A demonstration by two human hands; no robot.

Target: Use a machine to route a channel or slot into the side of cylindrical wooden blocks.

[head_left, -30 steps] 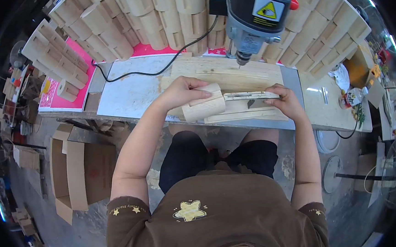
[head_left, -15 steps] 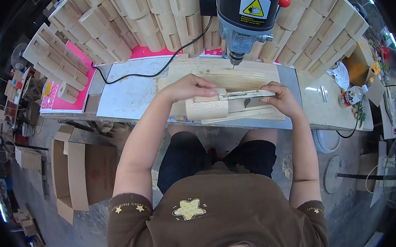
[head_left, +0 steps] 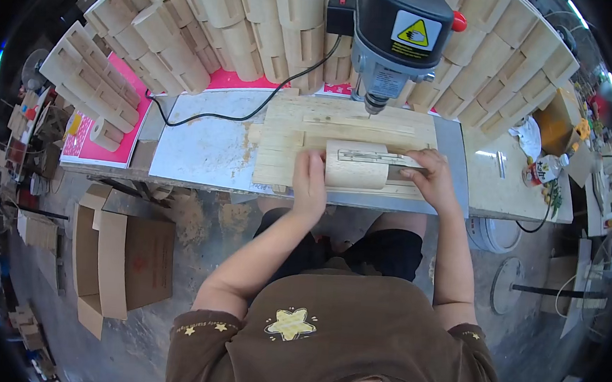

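Note:
A pale wooden cylinder (head_left: 355,173) lies on its side on the wooden board, with a recess along its top. A thin, light-coloured slotted strip (head_left: 376,157) lies in that recess and sticks out to the right. My right hand (head_left: 431,177) pinches the strip's right end between thumb and fingers. Flat against the cylinder's left end rests my left hand (head_left: 310,181), its fingers stretched out. Behind the cylinder, the bench drill (head_left: 402,27) has its chuck and bit (head_left: 374,105) above the board.
Stacked wooden cylinders (head_left: 240,23) line the back of the bench. A black cable (head_left: 247,116) curves across the white surface. At the right are a bottle (head_left: 543,170) and a white cloth (head_left: 528,139). An open cardboard box (head_left: 124,249) stands on the floor at the left.
The cylinder, held up and tilted before, now lies level on the board, further right. My left hand has shifted from the strip and cylinder top to the cylinder's left end.

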